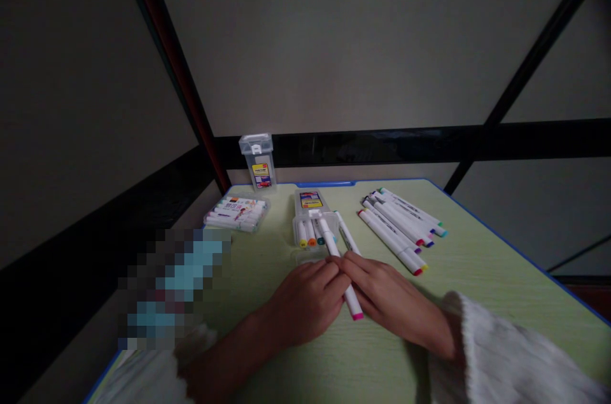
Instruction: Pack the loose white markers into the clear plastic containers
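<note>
My left hand (305,305) and my right hand (389,299) meet over the green table (477,277), and both pinch one white marker with a pink cap (340,267). The marker's far end points into a clear open marker case (312,219) lying flat, which holds a few markers with yellow, orange and teal ends. Another white marker (347,233) lies just right of that case, near my right fingertips.
A row of several loose white markers (401,226) lies at the right. A full clear pack of markers (237,212) lies at the left. An upright clear case (258,162) stands at the table's far edge. A blurred patch covers the left near corner.
</note>
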The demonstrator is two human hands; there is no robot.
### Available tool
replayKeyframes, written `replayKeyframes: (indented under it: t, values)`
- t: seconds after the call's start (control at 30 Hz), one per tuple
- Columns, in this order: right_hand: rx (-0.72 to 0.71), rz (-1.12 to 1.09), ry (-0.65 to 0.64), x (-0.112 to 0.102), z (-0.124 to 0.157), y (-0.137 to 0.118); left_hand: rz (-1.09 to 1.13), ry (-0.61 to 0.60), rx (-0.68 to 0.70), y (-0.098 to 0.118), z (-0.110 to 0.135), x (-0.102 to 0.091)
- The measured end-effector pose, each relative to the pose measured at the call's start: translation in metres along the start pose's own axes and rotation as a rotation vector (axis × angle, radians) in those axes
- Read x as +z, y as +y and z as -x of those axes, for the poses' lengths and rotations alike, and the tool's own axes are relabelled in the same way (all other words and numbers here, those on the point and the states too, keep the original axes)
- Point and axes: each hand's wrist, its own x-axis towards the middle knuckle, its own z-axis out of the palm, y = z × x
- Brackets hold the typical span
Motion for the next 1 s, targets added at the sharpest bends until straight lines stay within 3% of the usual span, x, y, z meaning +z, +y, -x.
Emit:
replayKeyframes:
  t: [1.0]
  values:
    - [-0.012,0.034,0.027,-0.0011,0.0006,-0.0007,-0.040,-0.026,0.004,0.0000,-0.0006,-0.0020]
